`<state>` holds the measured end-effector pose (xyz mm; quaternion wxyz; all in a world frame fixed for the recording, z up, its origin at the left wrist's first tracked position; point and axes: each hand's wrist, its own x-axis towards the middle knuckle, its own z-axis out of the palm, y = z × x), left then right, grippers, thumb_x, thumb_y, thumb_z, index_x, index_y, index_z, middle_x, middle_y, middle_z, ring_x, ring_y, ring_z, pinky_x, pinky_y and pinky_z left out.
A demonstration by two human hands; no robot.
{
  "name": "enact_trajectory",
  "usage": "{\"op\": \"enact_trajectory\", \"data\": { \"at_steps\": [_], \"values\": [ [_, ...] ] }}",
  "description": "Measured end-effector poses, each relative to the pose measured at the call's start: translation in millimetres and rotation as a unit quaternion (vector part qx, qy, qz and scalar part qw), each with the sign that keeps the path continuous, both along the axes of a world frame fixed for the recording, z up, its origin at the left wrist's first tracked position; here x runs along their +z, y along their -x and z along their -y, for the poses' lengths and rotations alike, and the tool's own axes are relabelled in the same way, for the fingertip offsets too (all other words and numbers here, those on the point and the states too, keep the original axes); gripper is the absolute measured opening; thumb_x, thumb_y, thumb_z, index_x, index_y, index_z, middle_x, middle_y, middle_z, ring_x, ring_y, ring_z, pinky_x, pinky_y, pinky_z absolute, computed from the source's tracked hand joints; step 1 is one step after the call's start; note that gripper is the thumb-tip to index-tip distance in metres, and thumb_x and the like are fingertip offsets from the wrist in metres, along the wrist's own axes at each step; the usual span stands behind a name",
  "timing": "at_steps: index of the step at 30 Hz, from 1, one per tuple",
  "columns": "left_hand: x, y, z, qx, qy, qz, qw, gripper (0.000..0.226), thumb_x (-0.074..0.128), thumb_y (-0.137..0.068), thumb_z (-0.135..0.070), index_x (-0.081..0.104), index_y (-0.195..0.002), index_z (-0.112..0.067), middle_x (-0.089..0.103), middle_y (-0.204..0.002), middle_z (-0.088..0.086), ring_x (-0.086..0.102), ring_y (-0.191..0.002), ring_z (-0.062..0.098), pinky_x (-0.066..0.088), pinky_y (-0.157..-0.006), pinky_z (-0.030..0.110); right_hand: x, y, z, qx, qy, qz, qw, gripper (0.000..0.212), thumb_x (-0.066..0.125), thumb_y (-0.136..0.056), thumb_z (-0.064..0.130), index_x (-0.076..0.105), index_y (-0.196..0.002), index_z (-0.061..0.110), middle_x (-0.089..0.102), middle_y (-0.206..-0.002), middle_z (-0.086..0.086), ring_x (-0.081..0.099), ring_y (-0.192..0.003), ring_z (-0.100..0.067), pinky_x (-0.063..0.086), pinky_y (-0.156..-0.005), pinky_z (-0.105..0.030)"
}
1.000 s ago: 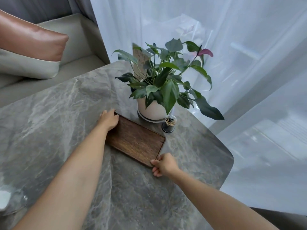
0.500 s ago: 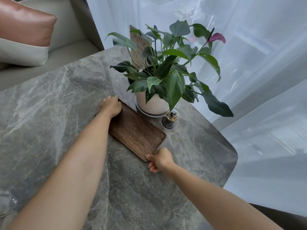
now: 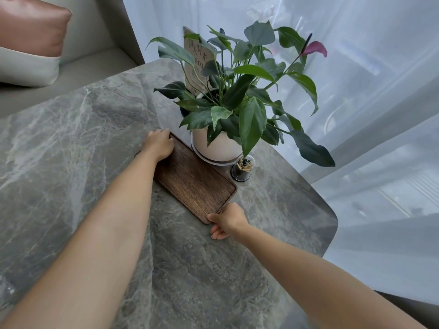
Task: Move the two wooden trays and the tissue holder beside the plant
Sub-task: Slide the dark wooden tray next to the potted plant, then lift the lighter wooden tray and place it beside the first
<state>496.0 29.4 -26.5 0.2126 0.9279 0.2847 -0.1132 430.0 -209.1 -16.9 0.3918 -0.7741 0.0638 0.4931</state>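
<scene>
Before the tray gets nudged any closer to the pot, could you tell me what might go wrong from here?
1. The wooden tray lies close against the saucer of the plant pot; pushing further could shove or tip the pot.
2. The small toothpick jar stands just off the tray's far corner and might be knocked over.
3. The right hand holds the near corner not far from the table edge, so a swing outward could leave the tray overhanging.
</scene>
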Motion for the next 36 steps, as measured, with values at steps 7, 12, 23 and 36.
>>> {"op": "enact_trajectory", "data": {
  "at_steps": [7,12,23,36],
  "values": [
    [-1,23,8,-0.021,0.008,0.002,1.000,0.058,0.032,-0.100,-0.026,0.009,-0.149,-0.004,0.005,-0.160,0.010,0.005,-0.148,0.024,0.009,-0.120,0.040,3,2,1,0.025,0.047,0.059,0.997,0.042,0.053,-0.092,0.025,0.053,-0.058,0.000,0.058,-0.052,-0.014,0.057,-0.042,-0.019,0.055,-0.047,-0.026],
    [4,61,14,-0.023,-0.065,-0.011,0.998,0.062,0.026,-0.100,-0.034,0.002,-0.149,-0.005,0.000,-0.160,0.010,-0.001,-0.148,0.023,0.003,-0.120,0.041,25,3,-1,0.100,0.104,0.228,0.963,0.046,0.043,-0.094,0.035,0.045,-0.057,0.008,0.052,-0.056,-0.007,0.051,-0.053,-0.022,0.047,-0.059,-0.034],
    [84,145,-14,0.014,-0.151,0.030,0.988,0.065,0.022,-0.098,-0.042,-0.003,-0.150,-0.011,-0.007,-0.160,0.003,-0.008,-0.148,0.018,-0.003,-0.120,0.040,93,23,-54,0.204,0.042,0.391,0.897,0.074,0.033,-0.095,0.043,-0.002,-0.146,0.001,0.000,-0.157,-0.019,0.003,-0.145,-0.029,0.008,-0.118,-0.038],
    [181,305,-86,0.126,-0.233,0.130,0.955,0.066,0.025,-0.098,-0.042,-0.001,-0.150,-0.012,-0.006,-0.160,0.005,-0.005,-0.148,0.019,0.000,-0.120,0.040,169,142,-186,0.364,-0.034,0.572,0.735,0.076,0.019,-0.094,0.051,-0.017,-0.144,0.006,-0.020,-0.156,-0.011,-0.019,-0.144,-0.022,-0.008,-0.117,-0.036]
  ]
}}
